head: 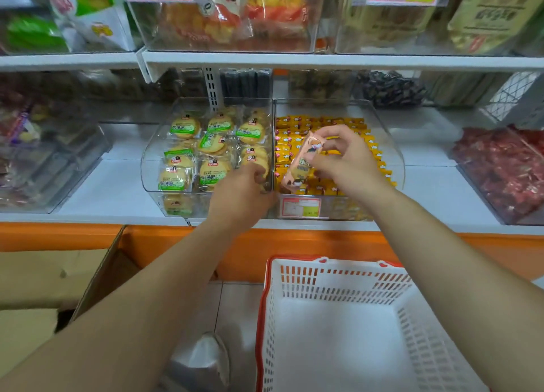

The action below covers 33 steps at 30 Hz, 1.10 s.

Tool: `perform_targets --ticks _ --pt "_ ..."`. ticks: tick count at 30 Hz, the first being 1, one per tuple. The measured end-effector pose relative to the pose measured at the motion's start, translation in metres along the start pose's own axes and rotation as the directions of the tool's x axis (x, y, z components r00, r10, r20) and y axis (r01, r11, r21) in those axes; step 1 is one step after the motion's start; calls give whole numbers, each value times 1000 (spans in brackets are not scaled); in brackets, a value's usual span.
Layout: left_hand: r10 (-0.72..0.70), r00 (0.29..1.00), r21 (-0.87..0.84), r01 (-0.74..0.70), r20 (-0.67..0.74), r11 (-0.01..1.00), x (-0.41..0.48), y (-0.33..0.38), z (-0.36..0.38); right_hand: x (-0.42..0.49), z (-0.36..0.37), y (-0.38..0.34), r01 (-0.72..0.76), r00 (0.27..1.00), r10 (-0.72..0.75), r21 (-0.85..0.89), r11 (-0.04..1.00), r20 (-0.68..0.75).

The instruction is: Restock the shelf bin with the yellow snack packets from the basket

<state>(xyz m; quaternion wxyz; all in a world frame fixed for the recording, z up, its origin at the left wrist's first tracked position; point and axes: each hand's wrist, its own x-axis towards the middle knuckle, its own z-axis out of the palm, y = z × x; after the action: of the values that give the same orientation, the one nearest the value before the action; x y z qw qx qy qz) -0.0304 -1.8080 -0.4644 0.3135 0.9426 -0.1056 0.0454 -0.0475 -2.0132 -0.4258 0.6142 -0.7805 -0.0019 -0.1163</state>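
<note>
A pale orange snack packet point(300, 163) is pinched by the right hand point(346, 163) above the clear plastic shelf bin point(396, 168); the left hand point(241, 199) grip cannot be determined

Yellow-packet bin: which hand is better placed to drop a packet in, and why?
Probably right: the right hand pinches a peach packet above the bin; the left hand sits at its front corner, no packet visible.

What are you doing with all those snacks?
A person is restocking snacks. The right hand holds a peach-coloured packet over the clear bin of yellow snack packets. The left hand sits at the bin's front edge. The white basket below looks empty.
</note>
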Motion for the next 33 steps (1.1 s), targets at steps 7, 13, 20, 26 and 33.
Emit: perform_targets --ticks 7,13,20,26,33 --pt "0 999 -56 3 50 998 13 -11 9 29 14 13 12 999 -2 -257 966 39" --pt "91 992 -296 -114 -92 948 16 1 7 31 23 7 218 957 -83 -502 837 278" --pt "262 959 -96 -272 -105 957 15 3 4 27 20 19 250 932 -31 -580 775 362" --pt "296 950 23 -296 -98 955 11 5 2 58 -9 13 184 866 42 -395 900 499" --pt "308 945 68 -302 -108 951 5 4 2 103 18 18 350 747 181 -611 710 639"
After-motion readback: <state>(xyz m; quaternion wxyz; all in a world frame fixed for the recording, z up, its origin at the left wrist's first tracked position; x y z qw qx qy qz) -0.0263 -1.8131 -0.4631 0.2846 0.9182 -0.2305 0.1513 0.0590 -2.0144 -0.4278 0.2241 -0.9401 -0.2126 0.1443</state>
